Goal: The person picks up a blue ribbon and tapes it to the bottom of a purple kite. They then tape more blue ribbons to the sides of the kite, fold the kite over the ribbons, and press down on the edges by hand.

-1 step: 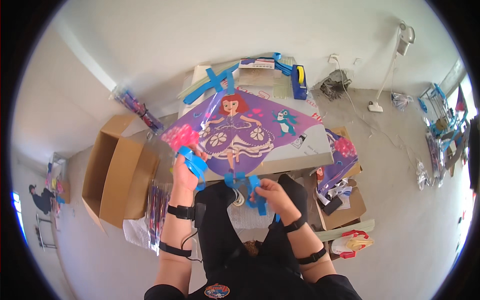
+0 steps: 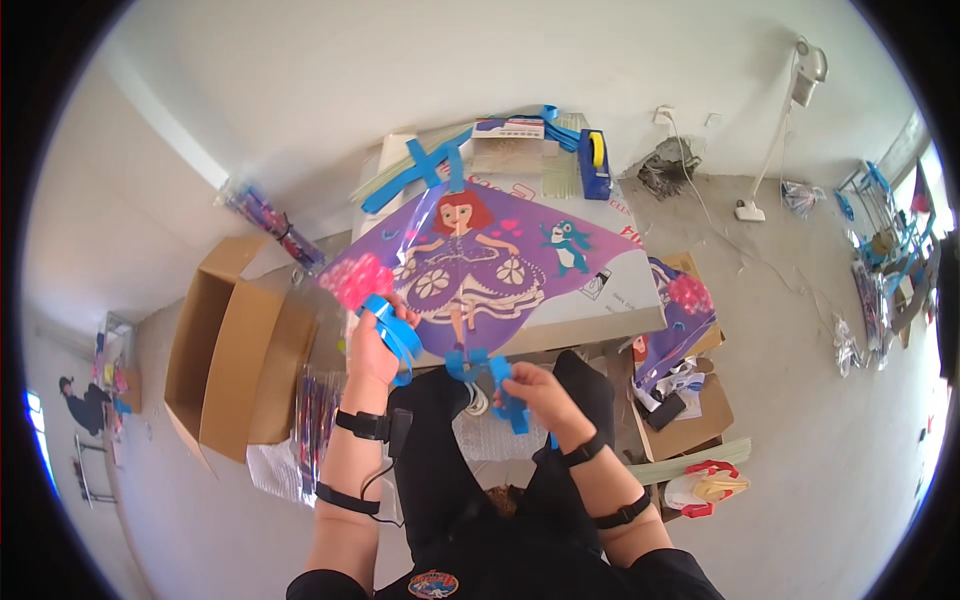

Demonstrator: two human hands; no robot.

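A purple diamond-shaped kite printed with a red-haired figure in a gown lies on the box-like worktop. My left hand is closed round looped blue ribbon by the kite's left front edge. Just in front of the kite's lower tip, my right hand pinches a folded length of blue ribbon tail. That tail runs in folds up to the tip, where I cannot make out how it is joined. Other blue strips lie crossed at the kite's far tip.
A blue tape dispenser with a yellow roll stands at the worktop's far right. To the left sits an open cardboard box. Another kite lies over a carton on the right. A person is far left.
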